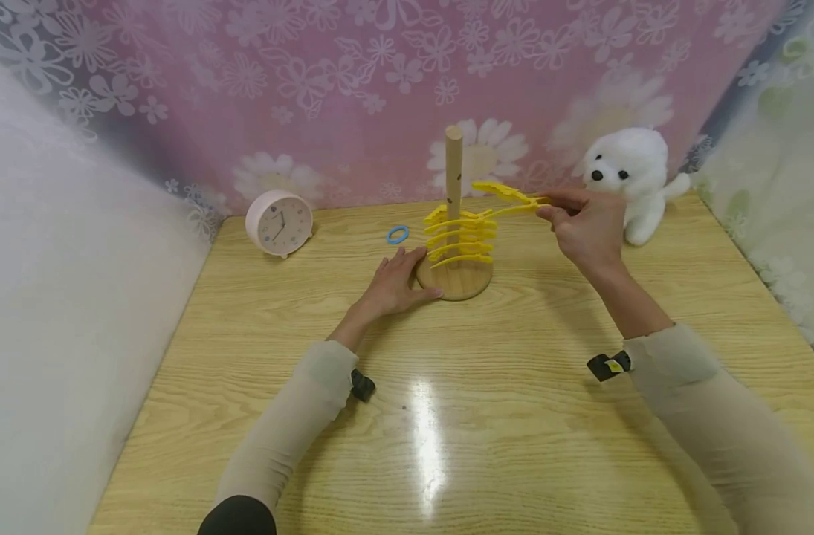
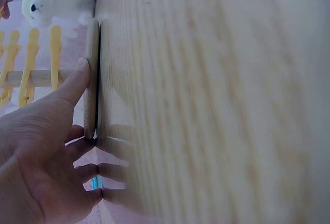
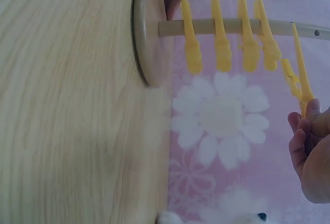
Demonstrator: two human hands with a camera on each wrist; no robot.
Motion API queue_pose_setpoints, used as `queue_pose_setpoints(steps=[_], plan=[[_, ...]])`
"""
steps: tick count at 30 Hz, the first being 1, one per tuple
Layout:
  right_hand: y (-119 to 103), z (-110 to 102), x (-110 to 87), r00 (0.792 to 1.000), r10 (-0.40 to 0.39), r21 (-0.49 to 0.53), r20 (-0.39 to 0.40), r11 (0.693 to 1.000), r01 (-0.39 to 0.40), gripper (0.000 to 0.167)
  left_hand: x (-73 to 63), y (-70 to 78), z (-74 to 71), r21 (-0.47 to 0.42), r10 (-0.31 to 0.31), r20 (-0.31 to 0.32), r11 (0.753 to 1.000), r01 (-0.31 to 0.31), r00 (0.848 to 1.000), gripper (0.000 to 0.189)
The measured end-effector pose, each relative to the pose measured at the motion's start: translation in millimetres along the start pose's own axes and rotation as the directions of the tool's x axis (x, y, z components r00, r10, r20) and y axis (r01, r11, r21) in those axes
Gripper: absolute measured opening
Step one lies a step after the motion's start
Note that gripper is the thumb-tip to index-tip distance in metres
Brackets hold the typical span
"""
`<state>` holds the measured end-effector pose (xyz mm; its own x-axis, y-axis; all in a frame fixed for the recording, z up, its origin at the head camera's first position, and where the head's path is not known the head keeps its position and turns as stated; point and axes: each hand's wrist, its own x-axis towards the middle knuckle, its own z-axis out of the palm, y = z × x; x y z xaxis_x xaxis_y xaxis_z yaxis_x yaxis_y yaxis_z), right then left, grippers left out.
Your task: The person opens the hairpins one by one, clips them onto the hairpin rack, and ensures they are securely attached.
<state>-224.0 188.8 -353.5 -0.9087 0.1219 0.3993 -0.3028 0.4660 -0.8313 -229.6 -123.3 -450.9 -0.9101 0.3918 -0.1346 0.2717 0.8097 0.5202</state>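
Note:
A round-based wooden stand with an upright post (image 1: 453,167) carries several yellow plastic clips (image 1: 462,247), one above another along the post. My left hand (image 1: 395,286) holds the left rim of the base (image 1: 463,286), with the thumb along the front edge and the fingers spread at the left side. My right hand (image 1: 590,227) pinches another yellow clip (image 1: 507,195) by its handle end, right of the post and above the others. The clip's arms are spread towards the post; in the right wrist view, one tip (image 3: 295,33) overlaps the post. Whether it touches cannot be told.
A blue ring (image 1: 398,235) lies on the table behind my left hand. A pink round clock (image 1: 279,223) stands at the back left. At the back right, a white plush dog (image 1: 637,174) sits behind my right hand. Flowered cloth (image 1: 353,96) backs the table.

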Motion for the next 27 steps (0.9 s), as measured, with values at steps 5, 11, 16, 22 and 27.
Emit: queue_pose_setpoints(steps=[5,11,16,22,27], plan=[[-7,10,2.3,1.000,-0.019,-0.002,0.025,1.000,0.019,0.028,-0.3,0.9,-0.3,-0.009,0.005,0.003,1.000,-0.005,1.000,0.094],[-10,22,5.5,0.999,-0.009,0.004,0.045,1.000,0.009,0.031,0.0,0.7,0.0,-0.007,0.005,0.002,1.000,-0.005,1.000,0.095],[-13,30,7.5,0.998,-0.029,0.003,0.055,1.000,0.029,0.030,0.0,1.5,-1.2,-0.001,0.004,0.007,1.000,-0.004,1.000,0.094],[-16,40,7.8,0.996,-0.038,0.026,0.080,0.999,0.036,0.031,0.5,1.2,-1.5,0.000,0.000,0.012,1.000,0.000,1.000,0.095],[-16,48,8.8,0.995,-0.045,-0.008,0.089,0.999,0.046,0.026,-0.4,2.4,-1.9,0.002,-0.013,0.013,1.000,0.013,1.000,0.095]])
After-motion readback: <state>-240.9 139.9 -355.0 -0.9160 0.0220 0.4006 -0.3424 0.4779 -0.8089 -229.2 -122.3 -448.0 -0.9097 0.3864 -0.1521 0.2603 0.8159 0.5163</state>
